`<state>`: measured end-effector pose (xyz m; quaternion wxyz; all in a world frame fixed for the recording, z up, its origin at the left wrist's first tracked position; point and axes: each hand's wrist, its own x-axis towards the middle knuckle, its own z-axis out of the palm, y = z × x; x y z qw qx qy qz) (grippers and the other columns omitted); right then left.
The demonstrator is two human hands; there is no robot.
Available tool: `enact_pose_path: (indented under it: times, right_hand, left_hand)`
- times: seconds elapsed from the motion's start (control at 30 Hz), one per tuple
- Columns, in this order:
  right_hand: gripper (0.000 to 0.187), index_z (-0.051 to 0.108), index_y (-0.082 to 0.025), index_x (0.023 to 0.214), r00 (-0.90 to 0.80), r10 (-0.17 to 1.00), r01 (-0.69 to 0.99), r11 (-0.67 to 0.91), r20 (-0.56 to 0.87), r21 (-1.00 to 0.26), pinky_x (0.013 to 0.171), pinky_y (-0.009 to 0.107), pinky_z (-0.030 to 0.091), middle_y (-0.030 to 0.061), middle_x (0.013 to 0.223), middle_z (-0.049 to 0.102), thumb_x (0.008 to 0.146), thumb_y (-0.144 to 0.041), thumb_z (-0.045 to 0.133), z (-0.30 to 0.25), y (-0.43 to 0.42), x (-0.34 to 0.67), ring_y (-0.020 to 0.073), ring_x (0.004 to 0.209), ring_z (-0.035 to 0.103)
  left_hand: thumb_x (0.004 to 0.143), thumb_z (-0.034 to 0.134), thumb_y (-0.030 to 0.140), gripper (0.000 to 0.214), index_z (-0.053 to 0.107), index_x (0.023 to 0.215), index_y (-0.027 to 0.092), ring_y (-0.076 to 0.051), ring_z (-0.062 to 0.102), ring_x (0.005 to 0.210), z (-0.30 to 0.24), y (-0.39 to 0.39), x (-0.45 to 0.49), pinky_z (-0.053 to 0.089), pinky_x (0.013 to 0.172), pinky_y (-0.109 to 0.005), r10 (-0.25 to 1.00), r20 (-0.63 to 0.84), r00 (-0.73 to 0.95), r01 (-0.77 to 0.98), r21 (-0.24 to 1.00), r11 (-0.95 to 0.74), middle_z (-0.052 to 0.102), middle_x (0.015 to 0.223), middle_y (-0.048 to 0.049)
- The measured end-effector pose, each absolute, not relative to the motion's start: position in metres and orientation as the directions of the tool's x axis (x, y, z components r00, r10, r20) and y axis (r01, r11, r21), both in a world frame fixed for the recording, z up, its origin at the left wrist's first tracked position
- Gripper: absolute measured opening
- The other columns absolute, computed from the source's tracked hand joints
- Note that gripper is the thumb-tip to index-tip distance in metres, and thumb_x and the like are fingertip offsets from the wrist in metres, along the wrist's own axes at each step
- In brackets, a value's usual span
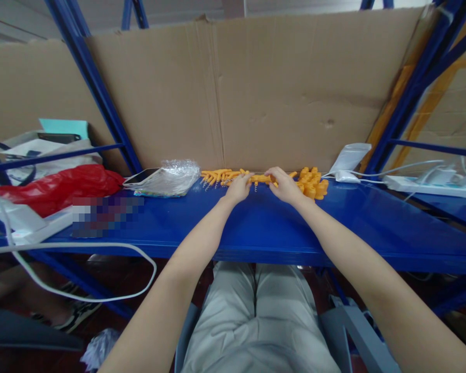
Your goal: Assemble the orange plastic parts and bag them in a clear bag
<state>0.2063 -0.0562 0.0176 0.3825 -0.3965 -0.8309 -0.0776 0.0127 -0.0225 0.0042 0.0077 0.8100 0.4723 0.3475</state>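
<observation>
Both my hands are at the back of the blue shelf, close together, with fingers closed on orange plastic. My left hand grips the left part of an orange-handled corkscrew, whose metal spiral points down between the hands. My right hand is curled round an orange piece at the right end; whether it is the same corkscrew or a separate part I cannot tell. Left of my left hand lies a row of orange corkscrews with metal spirals. Beside my right hand is a pile of chunky orange plastic parts.
Cardboard stands behind the blue shelf. Clear plastic bags and a phone lie left, near a red bag and a white cable. At right is a power strip. Another person's leg shows lower left.
</observation>
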Motion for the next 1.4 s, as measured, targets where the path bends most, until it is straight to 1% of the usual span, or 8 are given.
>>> enact_pose_path:
  times: [0.17,0.33,0.43,0.6,0.7,0.83,1.1,1.4]
  right_hand:
    - [0.036,0.056,-0.018,0.112,-0.382,0.554,0.726,0.675,0.740,-0.131,0.098,0.040,0.042,0.0150,0.120,0.061,0.080,-0.009,0.041,0.018,-0.056,0.206,0.0257,0.118,0.054]
    - [0.031,0.056,-0.019,0.112,-0.289,0.564,0.751,0.635,0.773,-0.183,0.092,0.044,0.046,0.0153,0.116,0.064,0.082,-0.019,0.049,0.013,-0.046,0.212,0.0290,0.111,0.059]
    - [0.031,0.056,-0.019,0.115,-0.263,0.576,0.727,0.646,0.774,-0.233,0.090,0.045,0.048,0.0163,0.117,0.064,0.086,-0.031,0.051,0.010,-0.039,0.216,0.0290,0.106,0.061]
    - [0.041,0.053,-0.017,0.123,-0.237,0.628,0.690,0.646,0.742,-0.326,0.090,0.044,0.049,0.0169,0.116,0.065,0.096,-0.044,0.040,0.007,-0.035,0.218,0.0273,0.102,0.063]
    - [0.049,0.051,-0.017,0.126,-0.227,0.667,0.652,0.645,0.709,-0.398,0.085,0.040,0.050,0.0133,0.105,0.067,0.098,-0.053,0.035,0.006,-0.034,0.218,0.0249,0.093,0.064]
    - [0.053,0.052,-0.019,0.123,-0.200,0.664,0.594,0.667,0.721,-0.450,0.079,0.035,0.050,0.0092,0.100,0.064,0.096,-0.061,0.033,0.006,-0.033,0.217,0.0209,0.087,0.062]
    - [0.045,0.054,-0.019,0.112,-0.191,0.635,0.548,0.702,0.749,-0.455,0.074,0.033,0.047,0.0052,0.088,0.060,0.093,-0.058,0.045,0.012,-0.036,0.214,0.0192,0.080,0.056]
    - [0.037,0.054,-0.019,0.106,-0.194,0.627,0.570,0.698,0.754,-0.433,0.072,0.033,0.046,0.0041,0.083,0.060,0.091,-0.052,0.047,0.016,-0.041,0.213,0.0188,0.074,0.055]
  left_hand:
    - [0.083,0.060,0.008,0.036,0.064,0.119,0.015,-0.023,0.063,0.115,0.010,-0.025,0.014,0.045,0.104,-0.036,0.757,0.596,0.268,0.718,0.400,-0.570,0.069,0.120,-0.0127]
    - [0.084,0.061,0.009,0.035,0.062,0.119,0.015,-0.020,0.068,0.098,0.016,-0.032,0.014,0.050,0.095,-0.033,0.730,0.665,0.156,0.713,0.435,-0.549,0.073,0.103,-0.0086]
    - [0.084,0.060,0.008,0.034,0.062,0.118,0.016,-0.021,0.067,0.100,0.017,-0.035,0.014,0.050,0.094,-0.033,0.696,0.705,0.135,0.720,0.413,-0.558,0.071,0.108,-0.0097]
    - [0.084,0.056,0.005,0.036,0.062,0.117,0.017,-0.021,0.064,0.107,0.019,-0.037,0.014,0.049,0.098,-0.036,0.652,0.750,0.111,0.715,0.396,-0.576,0.069,0.116,-0.0105]
    - [0.084,0.055,0.004,0.038,0.062,0.118,0.018,-0.021,0.064,0.107,0.020,-0.037,0.014,0.049,0.098,-0.036,0.641,0.762,0.095,0.701,0.406,-0.586,0.067,0.120,-0.0107]
    - [0.085,0.054,0.005,0.039,0.060,0.121,0.020,-0.020,0.065,0.105,0.020,-0.037,0.014,0.050,0.097,-0.035,0.626,0.775,0.083,0.688,0.410,-0.599,0.067,0.122,-0.0099]
    - [0.085,0.050,0.004,0.042,0.055,0.124,0.020,-0.023,0.062,0.115,0.019,-0.035,0.013,0.048,0.101,-0.038,0.614,0.783,0.099,0.676,0.400,-0.619,0.065,0.126,-0.0114]
    - [0.083,0.048,0.001,0.043,0.055,0.121,0.019,-0.023,0.061,0.116,0.017,-0.030,0.014,0.047,0.102,-0.040,0.604,0.791,0.101,0.649,0.407,-0.642,0.064,0.123,-0.0121]
